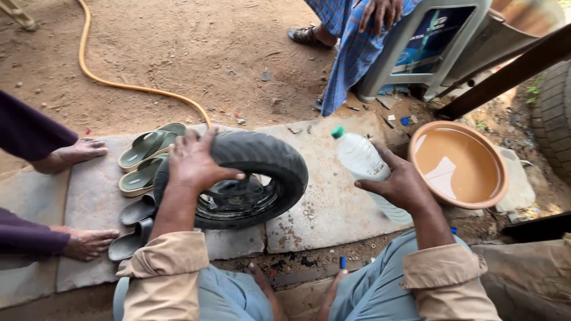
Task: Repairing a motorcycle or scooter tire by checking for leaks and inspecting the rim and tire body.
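Tyre (262, 157), small and black on its dark rim (238, 199), sits tilted at the centre of the frame on grey stone slabs (324, 217) laid in the dirt. The left hand (195, 161) lies spread over the tyre's upper left tread, fingers curled down its side, steadying it. The right hand (399, 185), right of centre, is wrapped around a clear plastic bottle (364, 163) with a green cap (338, 132); the bottle leans with its cap toward the upper left, just beside the tyre but apart from it. Both sleeves are tan and rolled back, above pale blue trousers at the bottom of the frame.

Right of the bottle, a round orange basin (458, 163) holds muddy brown water. Left of the tyre, a pair of green sandals (146, 157) lies on the slab, touching the tyre's edge, with grey sandals (134, 229) below them. At the left edge are two bare feet (80, 151) of another person in purple cloth. A yellow hose (119, 83) curves across the dirt from the upper left toward the tyre. At the top, a third person in blue checked cloth (351, 47) stands beside a grey plastic chair (422, 53). A large tyre (553, 113) shows at the right edge.
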